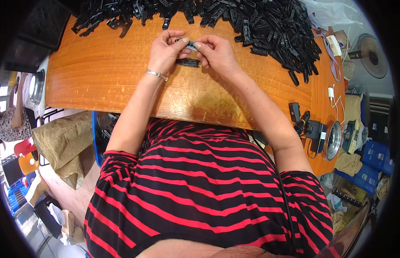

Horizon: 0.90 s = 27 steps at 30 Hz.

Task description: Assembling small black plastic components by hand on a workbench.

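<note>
Over the wooden table (122, 77), my left hand (164, 52) and my right hand (219, 53) are close together, each pinching one end of a small narrow black plastic part (191, 45). A light, shiny strip shows along this part between the thumbs; the fingers hide its ends. Just below it, a second black plastic part (188, 63) lies on the table, between the lower fingers of both hands. Its exact kind I cannot make out. A silver bracelet is on my left wrist.
A big heap of similar black plastic parts (268, 32) spreads along the table's far side and far right. At the right are a black power adapter (315, 130) with cables, a round metal dish (333, 141) and a white plug (330, 92). Beyond stands a fan (373, 56).
</note>
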Each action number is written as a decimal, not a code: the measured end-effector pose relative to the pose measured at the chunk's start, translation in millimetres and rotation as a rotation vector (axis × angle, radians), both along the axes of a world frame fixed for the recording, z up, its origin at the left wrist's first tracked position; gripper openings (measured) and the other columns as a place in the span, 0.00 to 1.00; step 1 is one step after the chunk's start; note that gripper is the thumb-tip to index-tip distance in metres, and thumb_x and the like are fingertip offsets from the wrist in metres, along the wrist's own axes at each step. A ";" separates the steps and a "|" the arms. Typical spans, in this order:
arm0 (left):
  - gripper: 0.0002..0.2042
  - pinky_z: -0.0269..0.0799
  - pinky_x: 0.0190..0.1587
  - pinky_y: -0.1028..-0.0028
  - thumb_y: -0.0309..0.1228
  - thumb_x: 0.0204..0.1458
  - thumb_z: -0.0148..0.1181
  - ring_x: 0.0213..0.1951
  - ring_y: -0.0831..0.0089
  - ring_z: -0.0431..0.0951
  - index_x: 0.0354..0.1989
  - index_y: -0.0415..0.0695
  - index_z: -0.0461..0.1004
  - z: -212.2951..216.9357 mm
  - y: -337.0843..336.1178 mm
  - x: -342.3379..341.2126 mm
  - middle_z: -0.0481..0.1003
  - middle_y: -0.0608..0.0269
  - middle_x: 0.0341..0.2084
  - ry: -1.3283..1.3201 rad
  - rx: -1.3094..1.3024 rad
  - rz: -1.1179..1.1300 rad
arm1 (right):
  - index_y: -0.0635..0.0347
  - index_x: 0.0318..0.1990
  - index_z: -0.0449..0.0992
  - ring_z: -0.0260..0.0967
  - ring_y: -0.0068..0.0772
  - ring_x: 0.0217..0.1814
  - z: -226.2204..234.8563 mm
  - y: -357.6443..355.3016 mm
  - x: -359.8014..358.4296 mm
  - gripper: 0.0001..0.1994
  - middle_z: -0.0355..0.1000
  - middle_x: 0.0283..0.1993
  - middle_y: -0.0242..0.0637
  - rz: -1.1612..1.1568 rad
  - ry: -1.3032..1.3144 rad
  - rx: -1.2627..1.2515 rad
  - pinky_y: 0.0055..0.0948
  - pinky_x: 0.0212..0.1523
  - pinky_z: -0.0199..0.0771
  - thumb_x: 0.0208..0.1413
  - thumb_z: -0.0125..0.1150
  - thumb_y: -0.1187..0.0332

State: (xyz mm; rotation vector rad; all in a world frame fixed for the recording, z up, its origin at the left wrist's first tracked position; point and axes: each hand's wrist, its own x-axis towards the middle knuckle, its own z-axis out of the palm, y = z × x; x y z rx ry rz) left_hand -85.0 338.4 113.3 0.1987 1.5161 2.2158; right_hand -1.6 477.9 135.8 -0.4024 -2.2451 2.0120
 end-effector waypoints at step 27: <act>0.10 0.66 0.27 0.76 0.31 0.50 0.66 0.22 0.79 0.67 0.28 0.39 0.72 -21.5 -20.6 -8.6 0.71 0.69 0.20 0.345 -0.808 -0.264 | 0.64 0.29 0.67 0.58 0.20 0.10 -8.5 3.6 -4.9 0.13 0.68 0.15 0.35 0.148 -0.509 0.134 0.23 0.09 0.58 0.57 0.62 0.65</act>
